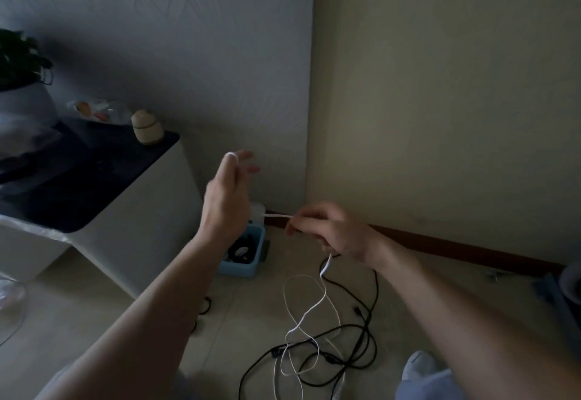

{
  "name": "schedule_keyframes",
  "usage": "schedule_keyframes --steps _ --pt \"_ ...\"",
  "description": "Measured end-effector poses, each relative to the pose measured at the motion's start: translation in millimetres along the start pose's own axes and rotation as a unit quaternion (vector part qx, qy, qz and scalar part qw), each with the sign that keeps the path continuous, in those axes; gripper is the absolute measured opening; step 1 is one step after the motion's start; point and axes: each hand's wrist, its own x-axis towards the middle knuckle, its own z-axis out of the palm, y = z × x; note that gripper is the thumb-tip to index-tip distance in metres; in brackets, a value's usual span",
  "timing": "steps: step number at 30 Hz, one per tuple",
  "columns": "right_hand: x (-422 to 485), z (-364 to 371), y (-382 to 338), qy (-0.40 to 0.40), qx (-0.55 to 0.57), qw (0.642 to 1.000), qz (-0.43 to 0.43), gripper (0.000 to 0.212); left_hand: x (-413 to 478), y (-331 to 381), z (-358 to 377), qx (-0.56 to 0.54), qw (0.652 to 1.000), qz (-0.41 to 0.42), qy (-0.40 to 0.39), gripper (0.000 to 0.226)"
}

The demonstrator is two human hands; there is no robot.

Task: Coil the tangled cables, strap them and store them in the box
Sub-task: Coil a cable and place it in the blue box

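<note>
My left hand [228, 192] is raised above the blue box [256, 258], with a bit of the white cable [314, 305] showing at its thumb and forefinger tips; the other fingers are spread. My right hand [327, 229] pinches the same white cable, and a short taut stretch runs left from it behind my left hand. From my right hand the cable hangs down to the floor, where it loops through a tangle of black cables [361, 336]. The blue box holds dark coiled cables.
A white cabinet [138, 211] with a dark top stands left of the box, carrying a small round jar [147, 127] and a potted plant [22, 63]. The walls meet in a corner behind the box. A small dark strap [204, 305] lies on the floor. My knee [430, 377] is at bottom right.
</note>
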Motion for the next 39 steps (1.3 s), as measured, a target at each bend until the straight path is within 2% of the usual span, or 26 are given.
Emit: schedule_keyframes --steps 2,5,8,11,12,15,18,22,28,30,34,39 --pt "-1.3 0.0 -7.5 0.022 0.004 0.998 -0.053 0.025 -5.6 -4.7 8.1 0.062 0.998 0.002 -0.034 0.019" --pt "-1.2 2.1 -10.6 0.055 -0.015 0.992 -0.116 0.025 -16.0 -9.1 20.1 0.091 0.990 -0.021 -0.107 0.019" --pt "0.4 0.1 -10.4 0.105 -0.009 0.985 -0.137 0.026 -26.2 -5.4 27.4 0.009 0.976 -0.136 -0.171 0.037" --pt "1.0 -8.1 -9.7 0.178 -0.020 0.973 -0.147 0.028 -34.2 1.5 31.0 -0.049 0.949 -0.206 -0.234 0.065" --pt "2.1 -11.2 -8.3 0.203 -0.020 0.969 -0.140 0.029 -35.4 5.0 31.9 -0.092 0.937 -0.225 -0.249 0.067" --pt "7.0 -20.5 -0.9 0.268 -0.016 0.958 -0.100 0.032 -37.5 16.4 30.0 -0.205 0.890 -0.281 -0.294 0.051" --pt "9.9 -29.2 8.1 0.302 -0.048 0.951 -0.053 0.033 -36.3 24.4 23.8 -0.316 0.842 -0.289 -0.329 0.038" --pt "14.6 -29.7 16.0 0.238 -0.041 0.969 0.049 0.036 -32.1 37.4 14.2 -0.458 0.781 -0.274 -0.326 0.027" --pt "14.1 -9.6 23.0 0.020 0.054 0.990 0.132 0.025 -28.2 54.1 9.8 -0.538 0.750 -0.303 -0.240 0.033" --pt "11.7 -4.0 21.8 -0.008 0.032 0.989 0.142 0.025 -25.0 56.6 8.6 -0.553 0.745 -0.312 -0.203 0.036" --pt "8.8 7.7 14.5 -0.011 -0.035 0.991 0.128 0.027 -18.9 50.0 5.5 -0.558 0.750 -0.321 -0.150 0.035" --pt "-3.8 11.8 10.7 -0.076 -0.043 0.985 0.150 0.028 -12.4 41.3 0.8 -0.560 0.755 -0.325 -0.103 0.026"
